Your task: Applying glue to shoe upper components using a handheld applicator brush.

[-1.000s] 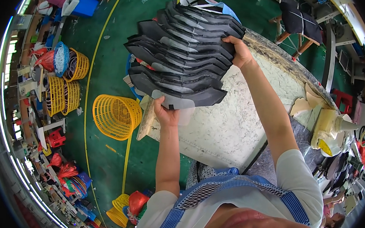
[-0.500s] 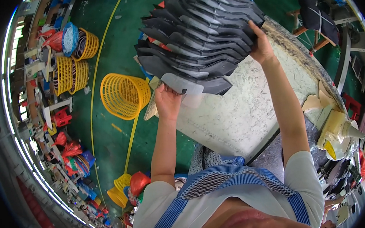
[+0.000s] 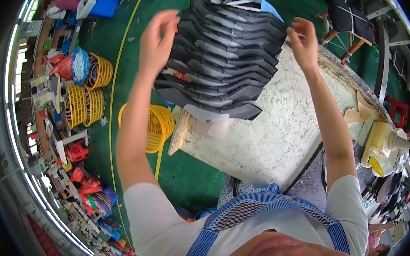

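Observation:
A fanned row of black and grey curved, flat cut pieces (image 3: 226,65) rests on the pale, marbled worktable (image 3: 281,119). Overlapping edges run from near to far, and the nearest piece shows a grey face. Beside the row's far left edge is my left hand (image 3: 157,44), thumb and fingers apart, with nothing visible in it. Off the far right edge, my right hand (image 3: 304,44) is raised with loosely bent fingers and a gap at the thumb; it holds nothing I can see.
A light-blue and white piece with straps (image 3: 247,0) lies beyond the row. Left of the table, a yellow plastic basket (image 3: 159,129) stands on the green floor (image 3: 187,174). A padded wooden stool (image 3: 347,24) is at the far right. Tan cut pieces (image 3: 356,110) lie on the right.
Both hands have let go of the fanned pieces, which now sit lower in view. My left hand has moved from the near edge to the far left; my right has shifted slightly right.

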The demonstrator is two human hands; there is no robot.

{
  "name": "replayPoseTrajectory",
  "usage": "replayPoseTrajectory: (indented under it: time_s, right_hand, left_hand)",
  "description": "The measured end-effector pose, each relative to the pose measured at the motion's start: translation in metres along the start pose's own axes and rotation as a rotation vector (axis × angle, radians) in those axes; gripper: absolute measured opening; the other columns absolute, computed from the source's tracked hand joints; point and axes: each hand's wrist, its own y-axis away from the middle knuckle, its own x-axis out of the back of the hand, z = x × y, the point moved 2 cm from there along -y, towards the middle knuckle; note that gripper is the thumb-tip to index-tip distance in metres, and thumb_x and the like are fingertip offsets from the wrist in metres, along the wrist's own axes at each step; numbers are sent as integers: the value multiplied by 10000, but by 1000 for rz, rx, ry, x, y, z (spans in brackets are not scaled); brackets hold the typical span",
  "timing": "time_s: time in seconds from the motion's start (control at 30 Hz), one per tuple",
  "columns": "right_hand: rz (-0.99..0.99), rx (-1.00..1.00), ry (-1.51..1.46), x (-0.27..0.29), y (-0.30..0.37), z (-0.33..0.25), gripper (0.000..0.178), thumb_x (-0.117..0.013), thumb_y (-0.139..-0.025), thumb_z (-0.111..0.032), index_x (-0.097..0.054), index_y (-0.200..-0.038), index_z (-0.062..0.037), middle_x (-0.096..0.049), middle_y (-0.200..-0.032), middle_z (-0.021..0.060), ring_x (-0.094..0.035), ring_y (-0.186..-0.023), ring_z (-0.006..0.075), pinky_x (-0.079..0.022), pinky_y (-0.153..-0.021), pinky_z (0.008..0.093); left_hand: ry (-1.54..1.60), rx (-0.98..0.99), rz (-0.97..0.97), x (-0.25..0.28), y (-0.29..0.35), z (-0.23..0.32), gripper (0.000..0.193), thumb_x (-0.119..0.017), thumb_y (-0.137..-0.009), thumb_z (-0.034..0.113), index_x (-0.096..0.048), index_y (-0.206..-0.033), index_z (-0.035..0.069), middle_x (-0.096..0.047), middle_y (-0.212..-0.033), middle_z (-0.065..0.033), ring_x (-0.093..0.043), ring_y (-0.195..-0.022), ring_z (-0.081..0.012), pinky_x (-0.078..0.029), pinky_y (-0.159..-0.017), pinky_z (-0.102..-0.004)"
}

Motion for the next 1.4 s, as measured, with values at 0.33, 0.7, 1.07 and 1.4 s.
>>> replayPoseTrajectory:
  time_s: [0.33,0.7,1.07,1.4]
  right_hand:
    - [-417,-142,239,-47,-59,14,276,-593,-852,-227,-650,-1027,-22,-665,-926,168,-620,-866,313,-486,-799,354]
    - [-237,375,336,-57,-37,-30,116,-608,-855,-105,-592,-956,-50,-615,-880,122,-604,-775,316,-484,-685,329]
    - [43,165,352,-62,-14,-24,137,-619,-873,-181,-582,-954,-77,-646,-813,140,-626,-724,329,-486,-634,370]
    - [34,159,-36,-34,-26,6,301,-591,-929,-181,-515,-1177,-29,-639,-1011,127,-611,-910,201,-473,-810,317]
  left_hand:
    - [-718,-151,-678,-70,-133,-89,287,-444,-857,125,-683,-1011,166,-455,-1398,-97,-287,-1376,-295,-252,-1129,-393]
    - [-541,28,-537,-45,-121,-112,332,-418,-896,259,-651,-825,33,-618,-1025,-84,-549,-994,-290,-432,-882,-371]
    - [-387,156,-454,-38,-126,-147,489,-420,-902,409,-645,-1085,16,-579,-1230,-134,-509,-1179,-286,-385,-1003,-348]
    - [-90,430,-110,12,-67,-164,525,-466,-953,454,-449,-1285,48,-564,-1171,-102,-532,-1107,-209,-416,-925,-325]
